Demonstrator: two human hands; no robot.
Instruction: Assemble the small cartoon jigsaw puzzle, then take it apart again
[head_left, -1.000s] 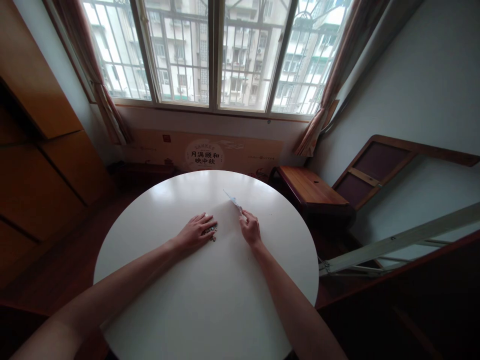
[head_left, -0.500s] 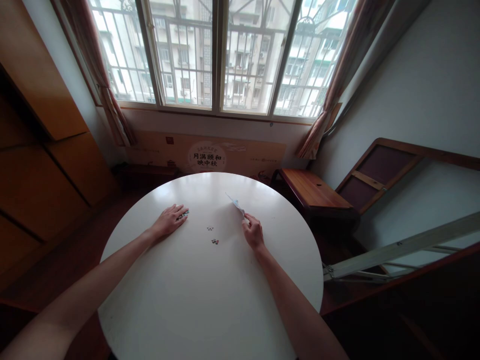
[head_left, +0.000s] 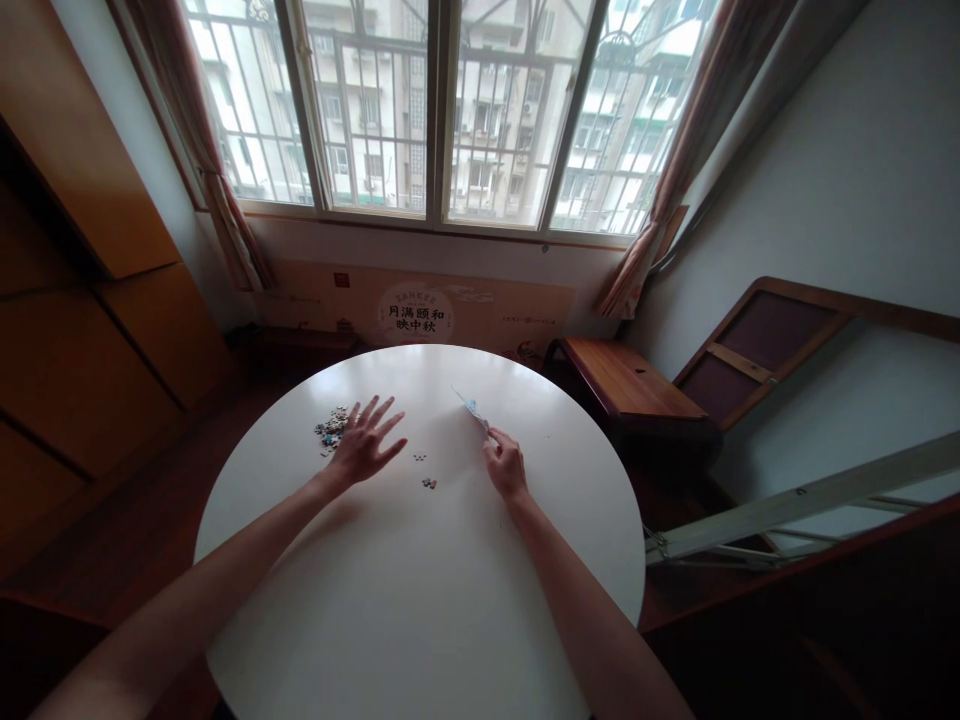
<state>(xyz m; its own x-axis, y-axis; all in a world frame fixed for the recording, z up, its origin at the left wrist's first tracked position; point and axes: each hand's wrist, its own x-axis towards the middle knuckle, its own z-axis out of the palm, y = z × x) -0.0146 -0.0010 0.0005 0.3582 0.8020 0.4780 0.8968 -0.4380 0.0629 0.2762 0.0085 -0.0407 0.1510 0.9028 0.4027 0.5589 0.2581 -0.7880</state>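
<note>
A pile of small jigsaw pieces (head_left: 330,430) lies on the round white table (head_left: 420,590) toward its left side. My left hand (head_left: 365,445) hovers just right of the pile with fingers spread, holding nothing. Two stray clumps of pieces (head_left: 424,471) lie between my hands. My right hand (head_left: 505,467) rests on the table and pinches the near corner of a thin, pale blue sheet or bag (head_left: 470,406), whose far end is lifted off the surface.
A low wooden bench (head_left: 626,385) stands right of the table, with a wooden frame (head_left: 757,335) leaning on the wall behind it. A wooden cabinet (head_left: 90,330) fills the left side. Windows and curtains are beyond the table.
My left hand swept the pieces from the middle to the left of the table, then lifted off and opened, leaving the pile uncovered. My right hand stayed put with the sheet.
</note>
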